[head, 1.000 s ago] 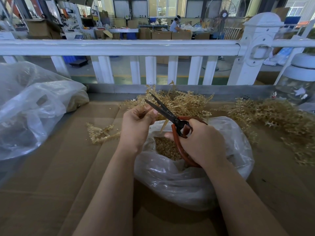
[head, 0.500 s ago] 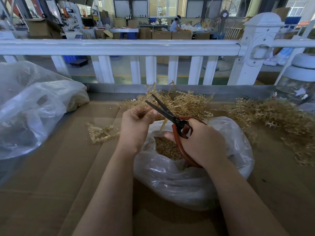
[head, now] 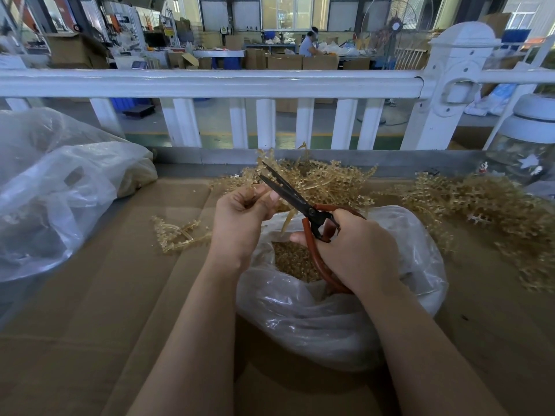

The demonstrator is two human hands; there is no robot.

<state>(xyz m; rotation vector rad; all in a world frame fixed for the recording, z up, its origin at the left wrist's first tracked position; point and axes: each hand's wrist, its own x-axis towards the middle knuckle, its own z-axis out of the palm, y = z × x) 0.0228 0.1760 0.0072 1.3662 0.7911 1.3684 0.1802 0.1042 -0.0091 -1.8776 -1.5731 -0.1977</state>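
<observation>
My right hand (head: 357,250) grips the red handles of black-bladed scissors (head: 295,199), whose blades are parted and point up and left. My left hand (head: 240,217) pinches a tan plastic sprue strip (head: 286,222) right at the blades; the strip hangs down from the fingers toward the bag mouth. Below both hands sits a clear plastic bag (head: 330,319) with small tan cut pieces (head: 295,261) inside.
Piles of tan sprue branches lie behind the hands (head: 327,181) and at the right (head: 492,211); a loose sprue (head: 177,232) lies left. A large crumpled plastic bag (head: 51,190) fills the left. Cardboard (head: 120,310) covers the table. A white railing (head: 210,85) stands behind, a jar (head: 528,145) far right.
The scissor blades have closed slightly around the strip. Both hands stay in nearly the same place above the bag.
</observation>
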